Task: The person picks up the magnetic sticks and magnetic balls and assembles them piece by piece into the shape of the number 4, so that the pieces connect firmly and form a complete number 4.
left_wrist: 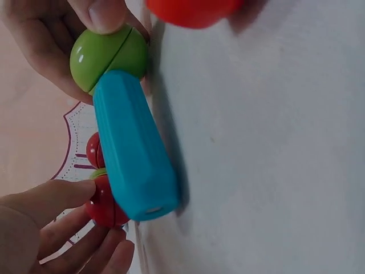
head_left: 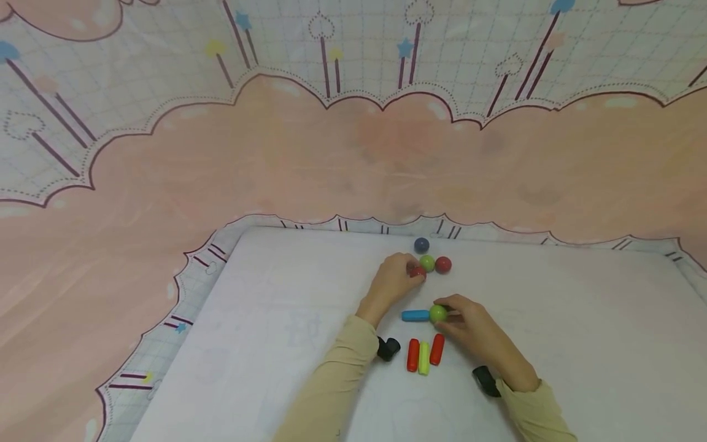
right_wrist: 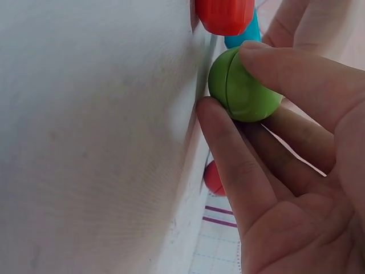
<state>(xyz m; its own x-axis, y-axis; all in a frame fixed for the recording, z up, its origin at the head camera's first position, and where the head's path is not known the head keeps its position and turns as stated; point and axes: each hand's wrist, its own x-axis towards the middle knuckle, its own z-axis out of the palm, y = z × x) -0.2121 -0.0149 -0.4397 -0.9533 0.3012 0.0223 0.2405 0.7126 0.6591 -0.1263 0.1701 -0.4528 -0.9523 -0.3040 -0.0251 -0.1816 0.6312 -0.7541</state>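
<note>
My left hand (head_left: 391, 283) grips a red ball (left_wrist: 102, 202) between thumb and fingers, close beside a green ball (head_left: 427, 263) on the white table. Nearer to me, my right hand (head_left: 471, 324) pinches another green ball (right_wrist: 245, 85), thumb on one side and fingers on the other. That ball sits right at the right end of a blue faceted stick (left_wrist: 134, 148), which lies crosswise on the tabletop. A second red ball (head_left: 444, 264) rests to the right of the far green one, and a dark blue ball (head_left: 421, 245) lies behind them.
Two red sticks, one on the left (head_left: 413, 355) and one on the right (head_left: 437, 349), flank a yellow-green stick (head_left: 423, 358) in front of the blue one. The white tabletop (head_left: 265, 294) meets a wall with a peach, cloud-patterned covering (head_left: 309, 159). Both wrists wear black devices.
</note>
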